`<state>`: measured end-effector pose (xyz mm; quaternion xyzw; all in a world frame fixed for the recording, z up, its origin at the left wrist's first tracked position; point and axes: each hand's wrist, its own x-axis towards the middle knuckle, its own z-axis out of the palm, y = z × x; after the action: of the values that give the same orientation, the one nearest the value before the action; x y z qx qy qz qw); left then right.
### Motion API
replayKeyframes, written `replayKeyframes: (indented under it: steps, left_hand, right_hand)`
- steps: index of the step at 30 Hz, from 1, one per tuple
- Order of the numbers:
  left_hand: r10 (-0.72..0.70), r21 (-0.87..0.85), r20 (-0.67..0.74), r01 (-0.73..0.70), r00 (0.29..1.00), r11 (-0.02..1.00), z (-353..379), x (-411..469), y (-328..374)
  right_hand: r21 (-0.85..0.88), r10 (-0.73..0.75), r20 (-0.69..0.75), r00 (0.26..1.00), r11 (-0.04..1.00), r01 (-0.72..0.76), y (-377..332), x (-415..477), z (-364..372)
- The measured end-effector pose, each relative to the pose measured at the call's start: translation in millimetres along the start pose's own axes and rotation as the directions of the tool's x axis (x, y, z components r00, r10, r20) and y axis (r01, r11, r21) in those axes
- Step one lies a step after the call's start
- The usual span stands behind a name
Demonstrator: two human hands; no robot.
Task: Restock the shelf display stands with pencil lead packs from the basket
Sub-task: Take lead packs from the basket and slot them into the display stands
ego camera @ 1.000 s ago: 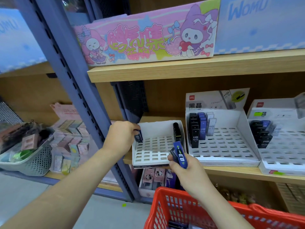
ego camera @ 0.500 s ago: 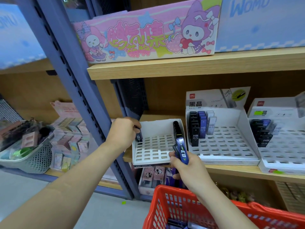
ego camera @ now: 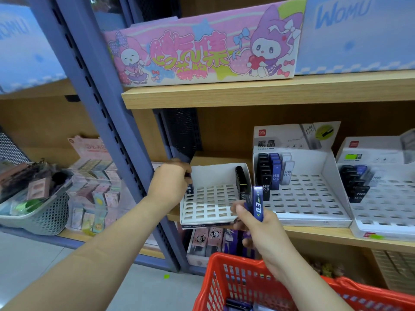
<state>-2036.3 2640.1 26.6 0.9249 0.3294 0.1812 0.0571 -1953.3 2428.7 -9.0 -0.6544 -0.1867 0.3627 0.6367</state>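
Our left grip (ego camera: 170, 182) pinches a dark lead pack (ego camera: 189, 191) at the white stand (ego camera: 211, 199) beside it; our right grip (ego camera: 258, 224) clasps blue packs (ego camera: 257, 204) above the red basket (ego camera: 224, 277).

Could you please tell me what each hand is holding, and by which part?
The left hand grips a dark lead pack by its top end; the right hand holds a blue lead pack by its lower end.

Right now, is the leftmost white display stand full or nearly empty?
Nearly empty: the stand is mostly bare slots, with few dark packs along its right edge.
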Motion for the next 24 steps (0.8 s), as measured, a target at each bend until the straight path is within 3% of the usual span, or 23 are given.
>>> replayKeyframes:
  steps: [2,4,6,7,10,13,24]
  left_hand:
    - [-0.021,-0.024,-0.005,0.02,1.0,0.999,-9.8,-2.8,10.6]
    - [-0.064,-0.288,0.044,0.074,0.997,0.955,-24.2,-8.1,30.6]
    - [-0.035,-0.612,0.265,0.197,0.964,0.766,-36.4,-17.0,53.9]
    - [0.02,-0.673,0.375,0.257,0.927,0.693,-40.2,-21.8,63.8]
    - [0.153,-0.717,0.526,0.34,0.837,0.609,-43.3,-33.8,79.1]
    - [0.229,-0.738,0.549,0.338,0.804,0.584,-45.1,-37.7,81.4]
    - [0.225,-0.78,0.52,0.351,0.824,0.517,-53.2,-32.4,70.7]
  right_hand:
    - [0.099,0.008,0.044,0.999,0.995,-0.012,-6.2,-3.7,-4.0]
    - [0.223,0.026,0.136,0.99,0.973,-0.056,-12.7,-6.7,-8.5]
    - [0.275,0.043,0.227,0.973,0.955,-0.106,-19.5,-10.3,-11.5]
    - [0.285,0.05,0.259,0.965,0.95,-0.126,-22.5,-12.4,-12.5]
    - [0.325,0.086,0.302,0.949,0.927,-0.187,-28.3,-15.4,-15.6]
    - [0.344,0.102,0.334,0.937,0.912,-0.222,-33.1,-18.1,-19.0]
    - [0.422,0.1,0.264,0.959,0.882,-0.208,-31.3,-22.6,-25.2]
